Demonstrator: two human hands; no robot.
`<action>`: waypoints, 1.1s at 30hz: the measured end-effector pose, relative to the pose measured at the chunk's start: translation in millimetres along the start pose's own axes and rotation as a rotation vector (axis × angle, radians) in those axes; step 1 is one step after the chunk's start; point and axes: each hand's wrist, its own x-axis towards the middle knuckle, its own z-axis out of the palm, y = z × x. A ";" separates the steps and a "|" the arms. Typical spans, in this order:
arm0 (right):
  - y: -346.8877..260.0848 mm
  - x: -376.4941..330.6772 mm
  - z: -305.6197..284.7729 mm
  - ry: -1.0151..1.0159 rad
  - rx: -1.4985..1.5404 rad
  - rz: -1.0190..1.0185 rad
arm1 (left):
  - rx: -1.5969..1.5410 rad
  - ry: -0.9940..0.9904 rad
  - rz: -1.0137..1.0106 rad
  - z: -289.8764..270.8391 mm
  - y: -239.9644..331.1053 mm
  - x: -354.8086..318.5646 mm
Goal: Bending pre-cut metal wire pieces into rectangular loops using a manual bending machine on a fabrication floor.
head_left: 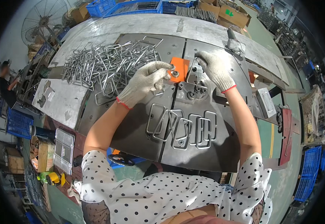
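My right hand (216,67), in a white knitted glove with a red cuff, is closed on the upper end of a bent metal wire frame (191,71). This frame stands tilted over a steel fixture block (192,92) with round studs. My left hand (146,81), gloved likewise, has its fingertips curled together beside an orange plate (180,66) that carries round metal knobs. What those fingers grip, if anything, is hidden. Several rounded rectangular wire frames (181,143) lie overlapping on the steel table (132,134) nearer my body.
A large tangled heap of wire frames (102,63) covers the table's left side. Behind runs a pale worktop (203,28) with blue crates (136,8) beyond. A dark-handled tool (231,35) is at the far right. Another person (6,86) is at far left.
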 end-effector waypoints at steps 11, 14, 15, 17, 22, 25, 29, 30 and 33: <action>-1.4 -13.2 13.0 0.076 0.013 -0.017 | -0.049 -0.032 0.075 -7.2 -9.2 4.6; -0.7 -12.7 11.2 0.074 0.008 -0.023 | -0.029 -0.028 0.082 -6.6 -8.6 3.2; -1.5 -12.9 11.1 0.068 0.003 -0.006 | -0.026 -0.036 0.070 -6.2 -7.7 2.1; -2.8 -13.6 10.2 0.074 -0.011 -0.009 | 0.010 -0.021 0.085 -5.2 -5.2 0.5; -3.7 -17.8 13.5 0.092 -0.015 -0.028 | 0.056 -0.012 0.068 -2.2 -1.0 -2.3; 0.8 -15.7 16.1 0.056 -0.025 -0.020 | 0.073 -0.013 0.069 -2.5 -0.5 -2.5; 7.8 -10.2 19.9 0.006 0.008 0.013 | 0.038 -0.022 0.081 -3.1 -0.7 -2.0; 10.4 -10.1 18.6 -0.001 -0.005 0.030 | 0.043 -0.028 0.070 -2.9 -0.7 -2.3; 18.2 -15.3 11.4 -0.022 -0.035 0.124 | 0.063 -0.031 0.098 -1.1 -0.7 -3.0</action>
